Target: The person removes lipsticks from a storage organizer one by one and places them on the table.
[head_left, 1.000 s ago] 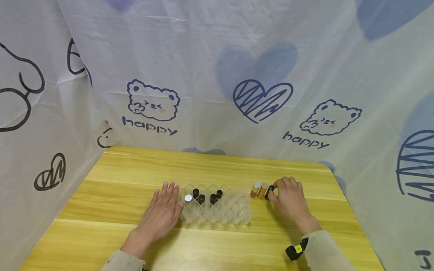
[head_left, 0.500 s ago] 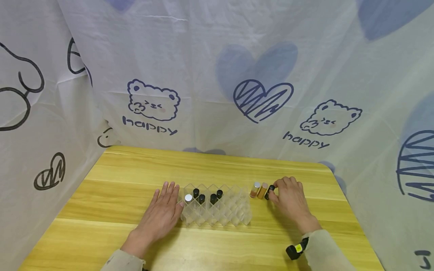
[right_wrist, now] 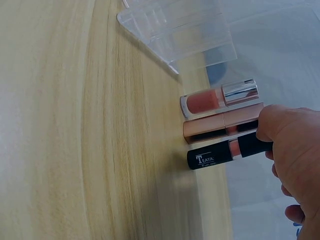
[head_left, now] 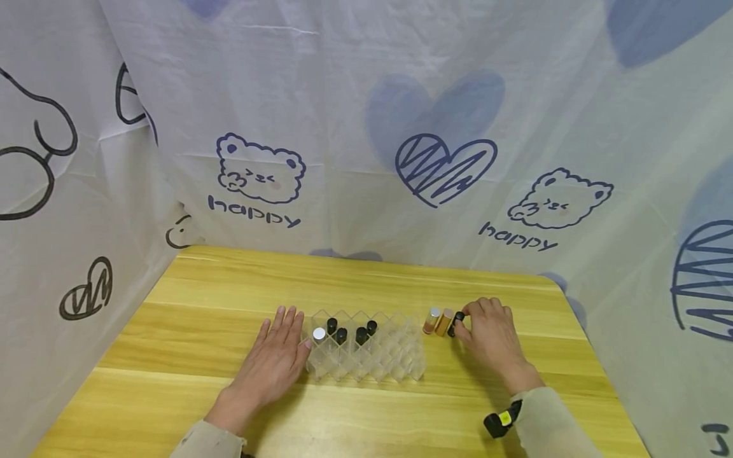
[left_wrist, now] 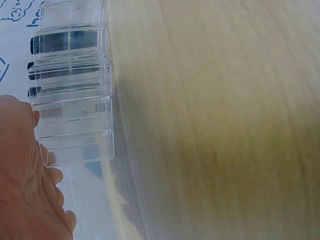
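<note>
My left hand (head_left: 272,362) lies with straight fingers at the left end of a clear lipstick organizer (head_left: 395,362), its thumb against the side. Inside the organizer's left half stand several tubes with black caps (head_left: 361,335) and one with a white-silver cap (head_left: 319,334). To the right of it, three lip tubes stand upright in a row. They are a coral lip gloss (right_wrist: 202,101) with a silver cap, a rose-gold lipstick (right_wrist: 205,126) and a black lip gloss (right_wrist: 212,155). My right hand (head_left: 494,337) pinches the black lip gloss by its cap.
All of this stands on a yellow wood-grain table (head_left: 366,420). A white printed cloth (head_left: 355,191) hangs behind it and along both sides. A black wrist camera (head_left: 497,425) sits at the right sleeve.
</note>
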Demonstrator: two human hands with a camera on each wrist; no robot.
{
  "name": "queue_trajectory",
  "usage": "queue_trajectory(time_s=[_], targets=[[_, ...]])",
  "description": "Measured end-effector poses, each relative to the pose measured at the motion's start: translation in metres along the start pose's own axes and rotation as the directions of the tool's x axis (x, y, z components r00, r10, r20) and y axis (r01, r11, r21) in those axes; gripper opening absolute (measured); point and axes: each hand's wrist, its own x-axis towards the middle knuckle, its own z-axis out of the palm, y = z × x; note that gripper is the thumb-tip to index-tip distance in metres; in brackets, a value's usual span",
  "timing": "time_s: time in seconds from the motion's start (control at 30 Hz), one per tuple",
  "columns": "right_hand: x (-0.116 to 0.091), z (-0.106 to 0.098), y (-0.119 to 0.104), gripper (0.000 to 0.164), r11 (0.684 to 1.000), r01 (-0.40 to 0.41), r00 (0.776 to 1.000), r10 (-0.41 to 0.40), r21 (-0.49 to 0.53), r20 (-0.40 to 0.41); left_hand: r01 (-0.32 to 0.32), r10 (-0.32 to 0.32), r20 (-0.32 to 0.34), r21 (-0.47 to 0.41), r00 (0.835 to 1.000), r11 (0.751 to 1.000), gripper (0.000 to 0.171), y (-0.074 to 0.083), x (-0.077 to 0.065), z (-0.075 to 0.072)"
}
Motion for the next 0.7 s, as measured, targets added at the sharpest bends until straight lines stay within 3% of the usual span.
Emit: queue_trajectory(time_s=[0.7], targets=[[0.0012, -0.0011, -0.0009, 0.026, 1.0, -0.013, 1.0, 0.013, 0.006, -0.002, 0.002, -0.002, 0.003, -0.005, 1.0, 1.0, 0.065, -0.001, 0.0009, 0.0006]])
